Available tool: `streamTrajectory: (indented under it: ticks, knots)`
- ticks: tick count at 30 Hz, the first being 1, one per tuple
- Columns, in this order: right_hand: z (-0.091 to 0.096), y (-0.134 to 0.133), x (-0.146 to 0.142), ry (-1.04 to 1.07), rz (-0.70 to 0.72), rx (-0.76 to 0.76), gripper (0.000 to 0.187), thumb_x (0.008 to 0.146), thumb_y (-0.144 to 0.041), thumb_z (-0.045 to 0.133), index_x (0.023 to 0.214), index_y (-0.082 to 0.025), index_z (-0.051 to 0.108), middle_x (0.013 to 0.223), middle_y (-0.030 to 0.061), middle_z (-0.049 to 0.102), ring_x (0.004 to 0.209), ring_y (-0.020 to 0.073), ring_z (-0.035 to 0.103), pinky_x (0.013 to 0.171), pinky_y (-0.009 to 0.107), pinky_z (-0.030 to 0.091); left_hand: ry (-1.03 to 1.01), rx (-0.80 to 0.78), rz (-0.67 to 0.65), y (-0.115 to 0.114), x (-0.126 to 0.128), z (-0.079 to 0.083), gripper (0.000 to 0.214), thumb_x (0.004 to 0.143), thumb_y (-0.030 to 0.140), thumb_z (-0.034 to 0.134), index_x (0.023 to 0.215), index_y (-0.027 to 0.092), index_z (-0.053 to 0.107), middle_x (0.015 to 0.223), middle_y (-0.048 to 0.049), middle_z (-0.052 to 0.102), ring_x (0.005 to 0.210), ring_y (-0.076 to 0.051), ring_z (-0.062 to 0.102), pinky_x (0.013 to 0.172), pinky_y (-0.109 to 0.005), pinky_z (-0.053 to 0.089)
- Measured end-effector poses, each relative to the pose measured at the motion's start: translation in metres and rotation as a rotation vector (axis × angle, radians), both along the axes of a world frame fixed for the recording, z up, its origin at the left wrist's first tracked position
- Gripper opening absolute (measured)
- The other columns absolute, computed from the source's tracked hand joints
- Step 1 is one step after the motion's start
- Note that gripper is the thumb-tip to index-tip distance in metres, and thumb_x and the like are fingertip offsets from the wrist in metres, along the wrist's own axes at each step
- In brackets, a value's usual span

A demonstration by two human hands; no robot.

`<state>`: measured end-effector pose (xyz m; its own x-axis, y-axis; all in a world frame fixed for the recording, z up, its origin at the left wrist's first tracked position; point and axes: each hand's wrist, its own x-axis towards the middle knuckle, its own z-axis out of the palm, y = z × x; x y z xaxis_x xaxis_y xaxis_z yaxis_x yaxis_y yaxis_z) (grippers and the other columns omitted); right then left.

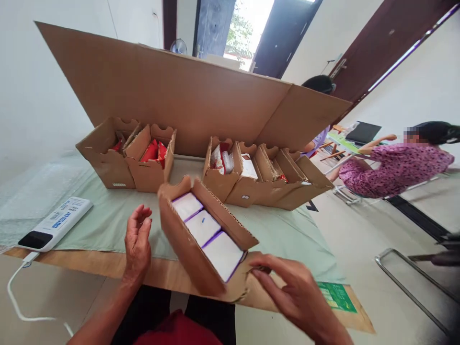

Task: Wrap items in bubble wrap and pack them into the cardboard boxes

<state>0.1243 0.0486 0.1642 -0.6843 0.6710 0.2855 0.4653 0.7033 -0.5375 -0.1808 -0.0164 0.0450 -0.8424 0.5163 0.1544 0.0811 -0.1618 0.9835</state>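
Note:
An open cardboard box (pixel 187 249) lies tilted at the near table edge, with three white packets (pixel 203 226) in a row inside. My right hand (pixel 293 292) reaches in from the lower right. Its thumb and forefinger pinch the flap at the box's near end (pixel 247 282). My left hand (pixel 138 239) hovers just left of the box. Its fingers are loosely curled and apart, holding nothing and not touching the box.
Several open cardboard boxes (pixel 149 167) with red and white packets stand in a row before a large upright cardboard sheet (pixel 187 96). A white power bank (pixel 53 223) with its cable lies at the left on the green cloth (pixel 108 215). A seated person (pixel 395 165) and a metal frame (pixel 409 282) are on the right.

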Motion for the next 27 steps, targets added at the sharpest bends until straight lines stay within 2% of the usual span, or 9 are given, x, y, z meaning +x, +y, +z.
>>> streamTrajectory:
  ticks: [3,5,7,10,12,14,17,19,27]
  knots:
    - [-0.011,0.014,0.036,0.227,-0.419,0.044,0.02,0.094,-0.037,0.062,0.107,-0.026,0.073,0.099,0.0042,0.079,0.085,0.0217,0.076,0.076,0.032,0.06,0.082,-0.002,-0.126,-0.003,0.02,-0.009,0.053,0.093,0.054,0.052,0.135,0.022,0.061,0.138,-0.0097,0.062,0.132,-0.029,0.055,0.116,-0.043,0.041]
    - [-0.027,0.017,0.055,0.4,-0.632,0.056,0.033,0.093,-0.041,0.065,0.122,-0.024,0.068,0.111,0.0084,0.077,0.093,0.0247,0.076,0.085,0.04,0.061,0.038,-0.01,-0.171,-0.01,0.035,-0.019,0.054,0.092,0.058,0.052,0.13,0.023,0.065,0.131,-0.009,0.067,0.132,-0.03,0.056,0.117,-0.044,0.041]
    - [-0.049,0.01,0.067,0.461,-0.597,-0.025,0.043,0.093,-0.043,0.064,0.132,-0.024,0.063,0.125,0.0121,0.072,0.103,0.0269,0.074,0.087,0.042,0.061,-0.082,-0.025,-0.191,-0.018,0.048,-0.028,0.053,0.092,0.061,0.051,0.123,0.024,0.07,0.118,-0.0088,0.073,0.127,-0.032,0.06,0.113,-0.046,0.046]
    - [-0.086,-0.011,0.065,0.395,-0.388,-0.188,0.06,0.09,-0.054,0.064,0.14,-0.022,0.057,0.138,0.016,0.064,0.121,0.0327,0.066,0.093,0.044,0.06,-0.185,-0.035,-0.202,-0.026,0.061,-0.032,0.054,0.093,0.064,0.047,0.121,0.025,0.072,0.11,-0.0077,0.076,0.124,-0.031,0.063,0.112,-0.046,0.049]
    - [-0.105,-0.026,0.049,0.359,-0.359,-0.216,0.071,0.084,-0.058,0.07,0.141,-0.02,0.057,0.135,0.0173,0.066,0.124,0.036,0.064,0.098,0.048,0.057,-0.234,-0.007,-0.176,-0.026,0.069,-0.027,0.057,0.093,0.066,0.047,0.127,0.025,0.069,0.114,-0.0065,0.076,0.128,-0.029,0.061,0.117,-0.044,0.043]
    - [-0.117,-0.034,0.029,0.359,-0.407,-0.217,0.066,0.081,-0.055,0.073,0.135,-0.019,0.061,0.126,0.0161,0.071,0.119,0.0358,0.066,0.099,0.05,0.056,-0.294,0.04,-0.149,-0.023,0.077,-0.02,0.061,0.092,0.067,0.047,0.133,0.026,0.065,0.118,-0.0058,0.075,0.133,-0.028,0.058,0.121,-0.042,0.038]
    - [-0.119,-0.03,0.014,0.42,-0.487,-0.217,0.051,0.083,-0.051,0.071,0.123,-0.02,0.066,0.114,0.0139,0.074,0.107,0.0331,0.071,0.092,0.046,0.059,-0.342,0.091,-0.163,-0.015,0.092,-0.011,0.061,0.093,0.066,0.048,0.137,0.026,0.062,0.123,-0.0052,0.074,0.138,-0.026,0.054,0.123,-0.04,0.034]
    - [-0.116,-0.019,0.022,0.448,-0.543,-0.205,0.047,0.082,-0.052,0.072,0.115,-0.019,0.068,0.108,0.0135,0.076,0.101,0.0327,0.072,0.087,0.045,0.06,-0.354,0.107,-0.217,-0.004,0.103,-0.009,0.061,0.094,0.064,0.047,0.139,0.025,0.06,0.127,-0.0053,0.072,0.141,-0.025,0.051,0.124,-0.04,0.033]
    - [-0.102,0.07,0.102,0.526,-0.735,-0.242,0.059,0.069,-0.056,0.078,0.109,-0.016,0.062,0.106,0.0143,0.073,0.102,0.0322,0.067,0.09,0.046,0.053,0.001,0.043,-0.626,0.093,0.153,0.003,0.059,0.103,0.055,0.031,0.147,0.02,0.051,0.148,-0.0108,0.058,0.145,-0.028,0.045,0.121,-0.048,0.037]
